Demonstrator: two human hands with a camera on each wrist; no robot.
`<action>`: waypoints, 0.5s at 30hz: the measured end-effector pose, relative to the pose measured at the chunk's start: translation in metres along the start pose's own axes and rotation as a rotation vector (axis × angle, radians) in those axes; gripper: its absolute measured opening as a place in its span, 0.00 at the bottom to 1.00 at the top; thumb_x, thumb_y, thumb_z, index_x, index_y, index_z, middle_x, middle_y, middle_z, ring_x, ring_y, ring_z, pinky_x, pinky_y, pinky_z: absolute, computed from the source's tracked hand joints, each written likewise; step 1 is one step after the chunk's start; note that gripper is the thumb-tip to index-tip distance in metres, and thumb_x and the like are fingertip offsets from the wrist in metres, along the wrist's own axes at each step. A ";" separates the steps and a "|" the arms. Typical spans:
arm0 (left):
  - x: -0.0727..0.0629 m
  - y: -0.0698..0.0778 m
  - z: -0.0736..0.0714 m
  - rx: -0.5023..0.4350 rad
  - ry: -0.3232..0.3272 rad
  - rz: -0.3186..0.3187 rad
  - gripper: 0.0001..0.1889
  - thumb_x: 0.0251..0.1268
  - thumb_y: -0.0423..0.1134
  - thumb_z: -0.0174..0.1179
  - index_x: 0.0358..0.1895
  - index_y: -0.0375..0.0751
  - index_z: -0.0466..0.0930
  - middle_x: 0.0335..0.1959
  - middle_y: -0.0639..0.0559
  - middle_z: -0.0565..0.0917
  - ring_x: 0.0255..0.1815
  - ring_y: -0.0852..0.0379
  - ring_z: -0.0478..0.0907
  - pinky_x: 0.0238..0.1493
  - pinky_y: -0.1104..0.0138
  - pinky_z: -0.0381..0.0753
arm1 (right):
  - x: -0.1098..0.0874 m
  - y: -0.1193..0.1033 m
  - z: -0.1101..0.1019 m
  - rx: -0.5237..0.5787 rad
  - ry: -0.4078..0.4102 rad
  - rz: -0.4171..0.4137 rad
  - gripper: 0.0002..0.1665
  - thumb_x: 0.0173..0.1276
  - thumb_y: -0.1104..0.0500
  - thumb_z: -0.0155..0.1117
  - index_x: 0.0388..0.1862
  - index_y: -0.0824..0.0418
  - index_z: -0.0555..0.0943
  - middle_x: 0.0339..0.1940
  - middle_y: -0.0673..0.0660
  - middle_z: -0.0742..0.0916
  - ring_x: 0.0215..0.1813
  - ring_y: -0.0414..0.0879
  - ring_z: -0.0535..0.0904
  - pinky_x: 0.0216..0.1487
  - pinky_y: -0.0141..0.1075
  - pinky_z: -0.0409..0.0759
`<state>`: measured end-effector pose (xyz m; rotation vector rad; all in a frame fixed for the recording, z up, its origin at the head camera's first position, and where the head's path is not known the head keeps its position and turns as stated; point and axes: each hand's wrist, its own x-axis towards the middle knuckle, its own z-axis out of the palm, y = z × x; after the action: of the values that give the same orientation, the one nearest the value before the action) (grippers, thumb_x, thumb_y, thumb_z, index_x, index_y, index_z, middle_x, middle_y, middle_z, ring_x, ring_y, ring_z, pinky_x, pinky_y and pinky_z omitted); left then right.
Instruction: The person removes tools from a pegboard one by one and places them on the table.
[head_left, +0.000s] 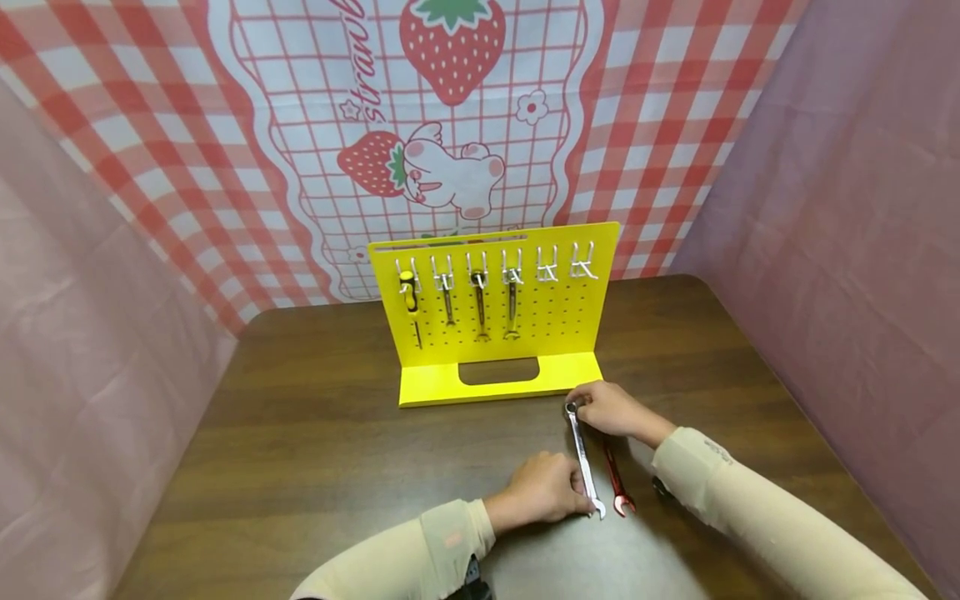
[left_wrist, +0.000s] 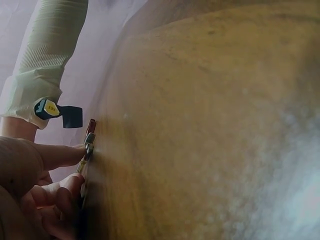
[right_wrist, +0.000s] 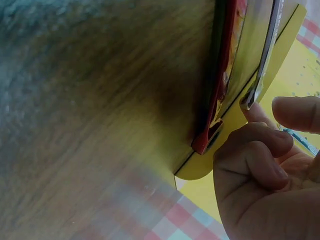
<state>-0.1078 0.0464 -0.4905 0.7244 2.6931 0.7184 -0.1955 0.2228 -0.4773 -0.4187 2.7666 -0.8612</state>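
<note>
A silver combination wrench lies lengthwise between both hands, its ring end towards the yellow board. My left hand pinches it near the open-jawed end; in the left wrist view the fingers meet its edge close to the tabletop. At the ring end is my right hand. In the right wrist view its index fingertip touches the wrench end, the thumb stands apart and the other fingers are curled. A red wrench lies just right of the silver one, partly hidden under the right hand.
A yellow pegboard stand with white hooks stands behind the hands. On it hang a yellow-black screwdriver and three wrenches; the two rightmost hooks hold nothing. Behind hangs a strawberry-print cloth, with pink curtains at the sides.
</note>
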 end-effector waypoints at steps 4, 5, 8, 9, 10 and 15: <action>-0.001 0.000 0.000 0.009 -0.003 -0.009 0.18 0.45 0.54 0.79 0.16 0.56 0.78 0.13 0.67 0.72 0.18 0.65 0.68 0.19 0.70 0.65 | 0.000 -0.003 0.001 -0.011 -0.030 0.018 0.18 0.60 0.66 0.59 0.47 0.64 0.87 0.36 0.56 0.86 0.34 0.48 0.75 0.36 0.39 0.72; -0.001 0.000 0.000 0.012 -0.003 -0.008 0.18 0.45 0.55 0.79 0.16 0.56 0.78 0.13 0.67 0.72 0.18 0.65 0.68 0.19 0.70 0.65 | -0.001 -0.004 0.002 -0.012 -0.034 0.017 0.18 0.60 0.66 0.59 0.47 0.64 0.87 0.37 0.57 0.87 0.34 0.49 0.75 0.36 0.40 0.73; -0.001 0.000 0.001 0.022 -0.002 -0.004 0.18 0.45 0.55 0.79 0.16 0.56 0.78 0.14 0.67 0.72 0.18 0.65 0.68 0.19 0.70 0.65 | -0.002 -0.007 0.002 -0.024 -0.035 0.022 0.17 0.60 0.66 0.59 0.47 0.64 0.87 0.37 0.57 0.87 0.34 0.49 0.75 0.36 0.40 0.73; 0.000 0.000 0.001 0.026 0.000 -0.001 0.18 0.45 0.55 0.79 0.16 0.56 0.78 0.14 0.67 0.72 0.18 0.65 0.68 0.19 0.71 0.65 | -0.002 -0.007 0.001 -0.025 -0.033 0.020 0.17 0.60 0.65 0.59 0.47 0.64 0.87 0.38 0.57 0.87 0.35 0.49 0.75 0.36 0.40 0.73; 0.000 0.000 0.001 0.028 0.002 0.001 0.18 0.45 0.55 0.79 0.16 0.56 0.77 0.14 0.67 0.72 0.18 0.65 0.68 0.19 0.71 0.65 | -0.002 -0.008 0.001 -0.026 -0.032 0.018 0.17 0.60 0.65 0.59 0.47 0.64 0.87 0.37 0.57 0.87 0.35 0.49 0.75 0.36 0.40 0.74; -0.001 0.002 0.001 0.047 0.012 -0.006 0.19 0.45 0.56 0.79 0.16 0.57 0.77 0.14 0.67 0.72 0.18 0.65 0.68 0.19 0.70 0.65 | -0.002 -0.011 -0.002 -0.025 -0.046 0.017 0.17 0.60 0.64 0.60 0.47 0.64 0.87 0.36 0.57 0.87 0.35 0.49 0.76 0.36 0.40 0.74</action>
<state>-0.1058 0.0481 -0.4903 0.7252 2.7300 0.6620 -0.1923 0.2161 -0.4691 -0.4142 2.7373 -0.8034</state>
